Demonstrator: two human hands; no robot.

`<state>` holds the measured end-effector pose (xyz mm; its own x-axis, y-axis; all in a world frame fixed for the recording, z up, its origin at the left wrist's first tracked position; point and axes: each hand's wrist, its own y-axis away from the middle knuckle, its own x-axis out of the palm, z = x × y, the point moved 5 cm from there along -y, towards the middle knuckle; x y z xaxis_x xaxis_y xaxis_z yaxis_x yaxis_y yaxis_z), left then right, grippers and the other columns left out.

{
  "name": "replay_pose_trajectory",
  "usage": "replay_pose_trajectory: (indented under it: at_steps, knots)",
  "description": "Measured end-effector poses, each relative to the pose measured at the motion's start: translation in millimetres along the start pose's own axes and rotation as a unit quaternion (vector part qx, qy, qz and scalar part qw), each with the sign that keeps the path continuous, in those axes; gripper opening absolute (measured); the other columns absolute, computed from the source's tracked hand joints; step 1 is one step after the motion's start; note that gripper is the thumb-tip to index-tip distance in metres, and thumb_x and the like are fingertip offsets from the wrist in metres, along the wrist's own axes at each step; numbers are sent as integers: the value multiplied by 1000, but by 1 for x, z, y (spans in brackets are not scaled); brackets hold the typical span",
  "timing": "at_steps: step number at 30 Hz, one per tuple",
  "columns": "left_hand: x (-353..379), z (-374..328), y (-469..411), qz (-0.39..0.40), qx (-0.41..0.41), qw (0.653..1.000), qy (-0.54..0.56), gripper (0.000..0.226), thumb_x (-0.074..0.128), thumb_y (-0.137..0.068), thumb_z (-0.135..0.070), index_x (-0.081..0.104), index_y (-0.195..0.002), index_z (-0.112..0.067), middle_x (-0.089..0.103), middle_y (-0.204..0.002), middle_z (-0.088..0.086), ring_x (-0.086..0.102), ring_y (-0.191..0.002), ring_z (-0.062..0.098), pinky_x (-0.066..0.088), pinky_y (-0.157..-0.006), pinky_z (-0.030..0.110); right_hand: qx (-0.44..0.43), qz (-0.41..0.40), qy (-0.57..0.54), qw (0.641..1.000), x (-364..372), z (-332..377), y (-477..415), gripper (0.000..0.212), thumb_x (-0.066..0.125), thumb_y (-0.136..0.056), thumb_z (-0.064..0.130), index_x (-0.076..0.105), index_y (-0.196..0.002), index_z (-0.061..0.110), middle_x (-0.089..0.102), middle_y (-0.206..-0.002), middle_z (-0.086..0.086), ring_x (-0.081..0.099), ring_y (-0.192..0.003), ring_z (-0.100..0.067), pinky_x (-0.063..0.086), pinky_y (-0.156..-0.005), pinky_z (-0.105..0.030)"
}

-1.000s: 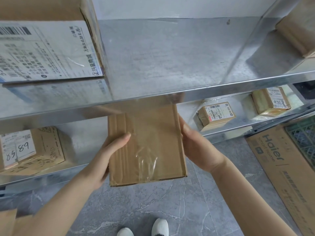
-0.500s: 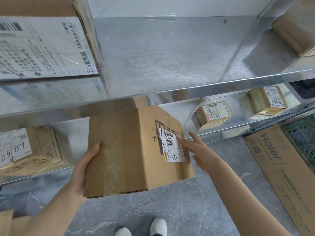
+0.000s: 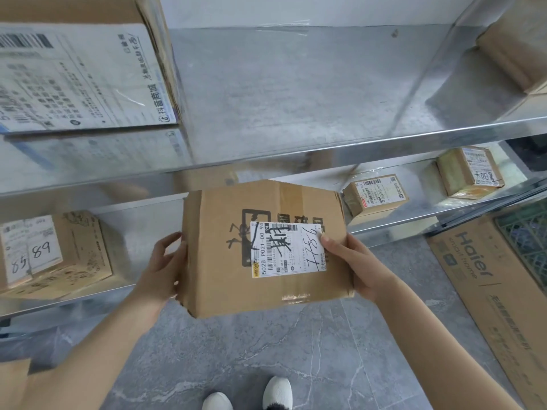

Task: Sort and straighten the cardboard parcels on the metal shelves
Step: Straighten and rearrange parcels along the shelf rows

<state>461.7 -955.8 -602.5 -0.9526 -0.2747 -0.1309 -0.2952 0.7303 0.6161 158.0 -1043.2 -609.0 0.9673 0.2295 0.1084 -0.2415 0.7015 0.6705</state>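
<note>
The upper metal shelf (image 3: 296, 93) carries a big labelled parcel (image 3: 74, 75) at its left end, and a Haier carton (image 3: 488, 285) lies on the grey floor (image 3: 266, 350) at right. In front of the lower shelf (image 3: 139, 232), above the floor, the cardboard parcel (image 3: 219, 279) hangs between both hands, label side up. The left hand (image 3: 161, 273) grasps its left side, fingers (image 3: 170, 242) curled at the edge. The right hand (image 3: 364, 267) grips the right side, thumb on top touching the white label (image 3: 287, 250); its other fingers are hidden beneath.
</note>
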Motion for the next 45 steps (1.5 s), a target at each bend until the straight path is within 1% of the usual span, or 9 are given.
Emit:
replay_pose_trajectory:
  at_steps: [3, 5, 8, 10, 16, 23, 33, 37, 45]
  knots:
    - [6, -7, -2, -62, 43, 997, -5, 26, 31, -102, -40, 46, -117, -25, 60, -118, 15, 59, -97, 27, 47, -89, 46, -25, -41, 27, 998, 5, 5, -2, 55, 76, -69, 43, 59, -118, 27, 74, -107, 3, 68, -104, -22, 56, -87, -43]
    - [12, -9, -5, -54, 16, 998, 22, 53, 22, -100, -51, 60, -110, -15, 67, -112, 14, 62, -102, 28, 46, -96, 48, -44, -61, 35, 997, 7, 8, -2, 48, 77, -67, 44, 61, -110, 31, 73, -108, 3, 67, -102, -20, 56, -86, -40]
    - [21, -10, -6, -12, -45, 993, 108, 69, 16, -89, -70, 69, -99, -27, 76, -83, 0, 71, -79, 19, 54, -74, 39, -63, -84, 50, 993, 9, 12, -1, 50, 78, -62, 47, 63, -107, 31, 72, -109, 1, 67, -101, -20, 55, -89, -41]
    - [27, -10, -4, 16, -53, 990, 128, 69, 17, -85, -74, 66, -106, -30, 76, -80, -3, 72, -74, 16, 55, -65, 34, -63, -93, 57, 992, 9, 12, -1, 53, 77, -61, 51, 63, -108, 32, 72, -109, 2, 67, -101, -21, 55, -89, -44]
    - [36, -8, 0, 24, -76, 986, 147, 79, 16, -83, -77, 58, -128, -28, 74, -84, -3, 68, -84, 20, 53, -72, 37, -57, -111, 68, 990, 5, 14, 5, 35, 75, -75, 46, 62, -104, 34, 72, -106, 3, 67, -97, -19, 56, -82, -41]
    - [43, -11, 2, 55, -63, 988, 131, 90, 17, -69, -86, 46, -139, -36, 58, -134, 5, 56, -120, 29, 40, -104, 56, -53, -127, 75, 988, 0, 14, 15, 37, 74, -77, 47, 60, -109, 34, 71, -106, 4, 66, -97, -18, 55, -87, -44]
    - [60, -8, 5, 23, -32, 995, 87, 123, 24, -33, -106, 19, -144, -54, 17, -159, -12, 21, -145, 18, 17, -116, 54, -41, -171, 65, 982, -20, 10, 48, 46, 75, -73, 52, 59, -112, 34, 71, -107, 6, 67, -98, -18, 55, -89, -45]
    - [90, -20, 21, 57, -29, 995, 72, 116, 26, -43, -103, 28, -145, -47, 32, -153, -9, 35, -139, 22, 27, -113, 53, -45, -198, 52, 978, -46, 9, 78, 43, 75, -74, 52, 60, -110, 34, 72, -106, 5, 67, -98, -18, 56, -89, -44]
    - [179, -40, 44, 139, -27, 989, 30, 123, 35, -32, -104, 42, -139, -44, 54, -139, -2, 54, -124, 27, 38, -106, 55, -52, -256, -8, 965, -123, 2, 138, 42, 74, -76, 50, 60, -112, 35, 72, -105, 5, 68, -96, -19, 57, -87, -44]
